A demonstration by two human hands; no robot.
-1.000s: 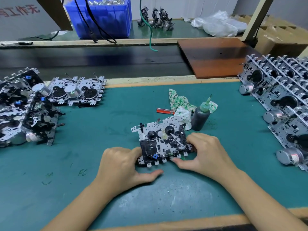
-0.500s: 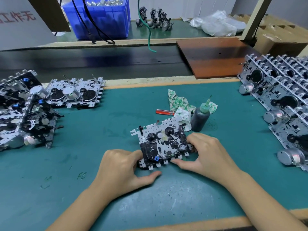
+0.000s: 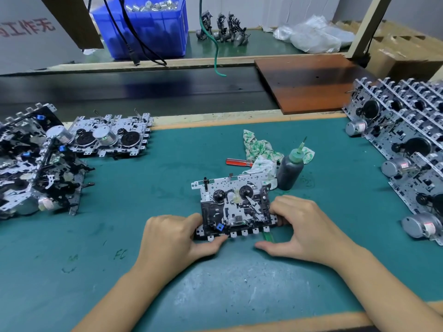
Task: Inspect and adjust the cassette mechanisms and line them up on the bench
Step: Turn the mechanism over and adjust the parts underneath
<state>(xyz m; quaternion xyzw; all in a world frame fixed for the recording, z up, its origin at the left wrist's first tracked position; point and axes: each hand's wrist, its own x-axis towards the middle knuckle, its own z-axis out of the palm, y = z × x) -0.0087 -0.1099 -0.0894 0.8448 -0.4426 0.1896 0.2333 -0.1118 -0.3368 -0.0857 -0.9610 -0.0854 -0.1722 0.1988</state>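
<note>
A metal cassette mechanism (image 3: 236, 207) with two black reels and a small blue part lies flat on the green mat (image 3: 143, 236) in the middle. My left hand (image 3: 172, 238) grips its near left corner, thumb along the front edge. My right hand (image 3: 304, 226) holds its right end with curled fingers, thumb stretched out on the mat below it. A flat mechanism (image 3: 112, 137) lies at the far left. A heap of mechanisms (image 3: 33, 168) sits at the left edge. Rows of mechanisms with round motors (image 3: 407, 159) stand at the right.
A dark bottle with a green nozzle (image 3: 291, 168), a patterned rag (image 3: 261, 149) and a red-handled screwdriver (image 3: 238, 162) lie just behind the held mechanism. A brown board (image 3: 309, 82) and a blue bin (image 3: 148, 27) are farther back, across a dark belt (image 3: 134, 92).
The mechanism has turned slightly so that its front edge lies more level. My right thumb has moved off its front edge and now lies stretched on the mat. The left hand keeps its hold.
</note>
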